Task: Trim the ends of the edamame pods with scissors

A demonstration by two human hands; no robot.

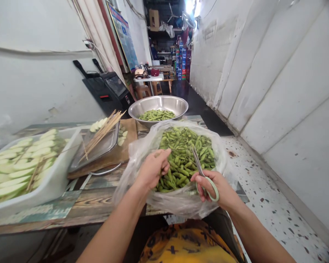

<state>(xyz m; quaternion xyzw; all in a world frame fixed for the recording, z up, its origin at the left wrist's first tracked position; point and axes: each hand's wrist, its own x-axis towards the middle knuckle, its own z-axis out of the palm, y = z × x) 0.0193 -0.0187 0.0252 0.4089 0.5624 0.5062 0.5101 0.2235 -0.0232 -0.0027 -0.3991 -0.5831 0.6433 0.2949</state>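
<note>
Green edamame pods point(178, 174) fill a clear plastic bag point(222, 153) that lies wide open at the table's front edge. Over the left side of the pods is my left hand point(152, 166), its fingers curled and thumb against them; whatever they may hold is too small or hidden to make out. My right hand point(212, 186) grips scissors point(199, 162) with pale green handles by the loops, at the bag's right side. The blades point up and away over the pods and look nearly closed. Just behind the bag stands a steel bowl point(178, 103) with more pods in it.
At the left, a white tub point(57, 182) holds skewered pale-green slices. Beside it a metal tray point(80, 160) with wooden skewers point(102, 133) rests on a wooden board point(133, 135). Black equipment point(109, 91) leans by the left wall. A white wall runs along the right.
</note>
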